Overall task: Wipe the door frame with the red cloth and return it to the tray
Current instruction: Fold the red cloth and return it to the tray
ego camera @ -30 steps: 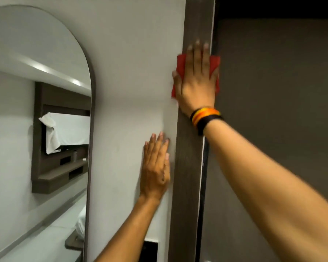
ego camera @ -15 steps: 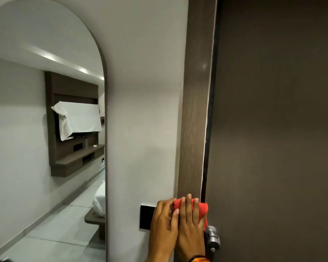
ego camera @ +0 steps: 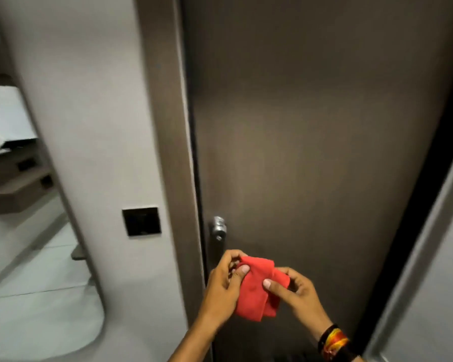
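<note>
The red cloth (ego camera: 255, 288) is bunched between both hands in front of the closed dark door, just below the knob. My left hand (ego camera: 221, 290) pinches its left edge with thumb on top. My right hand (ego camera: 297, 291), with a striped wristband, grips its right side. The brown door frame (ego camera: 168, 126) runs vertically just left of the hands, and the cloth is off it. No tray is in view.
A silver door knob (ego camera: 218, 228) sits just above the hands. A black wall plate (ego camera: 141, 221) is on the white wall left of the frame. An arched mirror (ego camera: 24, 205) fills the far left. A grey panel edge (ego camera: 429, 231) slants at the right.
The cloth came down the frame from high up to knob height and then off it. Both hands now hold it away from the frame, in front of the door. The view tilted down.
</note>
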`<action>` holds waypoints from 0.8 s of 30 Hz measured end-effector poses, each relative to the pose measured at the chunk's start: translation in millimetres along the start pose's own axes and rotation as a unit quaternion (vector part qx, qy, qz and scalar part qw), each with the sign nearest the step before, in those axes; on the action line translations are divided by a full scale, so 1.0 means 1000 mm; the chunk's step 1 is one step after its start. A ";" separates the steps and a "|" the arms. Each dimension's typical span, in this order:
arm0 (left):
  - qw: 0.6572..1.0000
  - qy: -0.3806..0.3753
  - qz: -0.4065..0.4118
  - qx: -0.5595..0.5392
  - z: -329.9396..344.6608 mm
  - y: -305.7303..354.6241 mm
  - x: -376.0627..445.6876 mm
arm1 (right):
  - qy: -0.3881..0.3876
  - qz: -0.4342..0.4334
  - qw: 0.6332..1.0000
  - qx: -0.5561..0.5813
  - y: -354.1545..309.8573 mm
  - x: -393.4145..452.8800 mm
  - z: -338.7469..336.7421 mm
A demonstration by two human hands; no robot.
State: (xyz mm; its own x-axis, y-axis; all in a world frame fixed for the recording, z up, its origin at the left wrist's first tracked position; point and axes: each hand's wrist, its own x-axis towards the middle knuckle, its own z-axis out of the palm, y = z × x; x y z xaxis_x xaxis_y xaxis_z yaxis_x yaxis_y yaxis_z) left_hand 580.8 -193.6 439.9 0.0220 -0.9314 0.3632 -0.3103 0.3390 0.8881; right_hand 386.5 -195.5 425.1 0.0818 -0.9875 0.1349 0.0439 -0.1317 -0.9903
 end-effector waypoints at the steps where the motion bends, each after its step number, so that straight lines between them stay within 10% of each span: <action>1: 0.999 -0.017 -0.031 -0.017 0.033 -0.004 -0.013 | 0.037 0.042 0.998 0.026 0.018 -0.021 -0.024; 11: 0.862 -0.316 -0.393 0.045 0.363 -0.093 -0.183 | 0.377 0.365 0.844 0.116 0.209 -0.230 -0.261; 16: 0.790 -0.399 -0.461 0.062 0.498 -0.114 -0.283 | 0.493 0.460 0.729 0.116 0.286 -0.325 -0.351; 24: 0.747 -0.458 -0.478 0.063 0.664 -0.150 -0.367 | 0.542 0.515 0.663 0.022 0.403 -0.379 -0.479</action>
State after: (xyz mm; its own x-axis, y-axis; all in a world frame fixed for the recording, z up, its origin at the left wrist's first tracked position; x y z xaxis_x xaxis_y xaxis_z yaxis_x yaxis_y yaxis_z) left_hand -11.8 9.8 -13.8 -0.3514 -0.4597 -0.8156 -0.6566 -0.5000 0.5647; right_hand -103.7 83.7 -40.9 -0.6729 -0.0364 -0.7388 0.5514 0.6411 -0.5338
